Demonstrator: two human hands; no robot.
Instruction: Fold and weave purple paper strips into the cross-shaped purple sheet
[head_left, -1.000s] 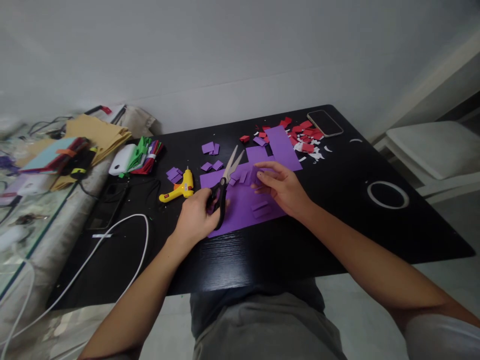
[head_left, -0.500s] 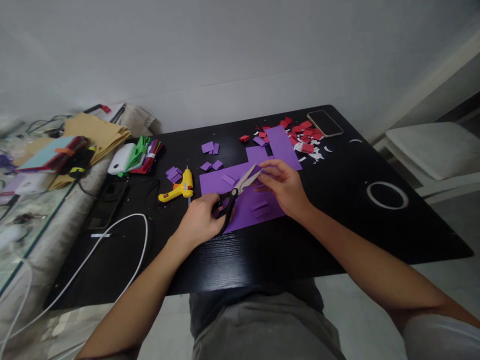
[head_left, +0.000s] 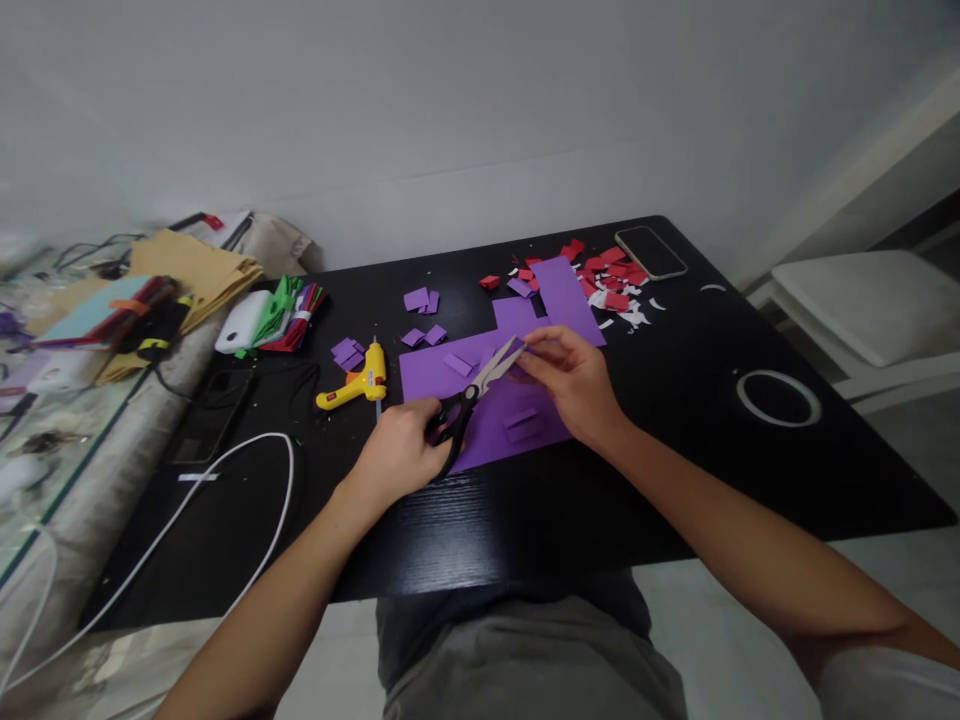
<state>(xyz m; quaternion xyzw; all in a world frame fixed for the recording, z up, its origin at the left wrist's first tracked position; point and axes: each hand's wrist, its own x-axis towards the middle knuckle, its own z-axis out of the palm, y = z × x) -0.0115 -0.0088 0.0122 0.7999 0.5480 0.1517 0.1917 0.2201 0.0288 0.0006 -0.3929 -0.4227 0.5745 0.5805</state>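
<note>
My left hand (head_left: 397,455) grips black-handled scissors (head_left: 472,395), whose blades point up and right toward my right hand (head_left: 570,380). That hand pinches a small purple paper piece (head_left: 517,348) at the blade tips. Both hands hover over a large purple sheet (head_left: 480,400) lying on the black table (head_left: 600,500). Small purple rectangles lie on the sheet. A second purple strip (head_left: 566,285) lies behind it.
A yellow glue gun (head_left: 356,383) lies left of the sheet, with purple scraps (head_left: 420,300) beyond. Red and white scraps (head_left: 611,280) and a phone (head_left: 651,251) sit far right. A white ring (head_left: 778,398) lies right. A white cable (head_left: 225,500) and a coloured paper bundle (head_left: 289,310) are left.
The scissors swung from pointing straight away to pointing right toward my right hand. The right hand picked up a small purple piece and now holds it at the blades.
</note>
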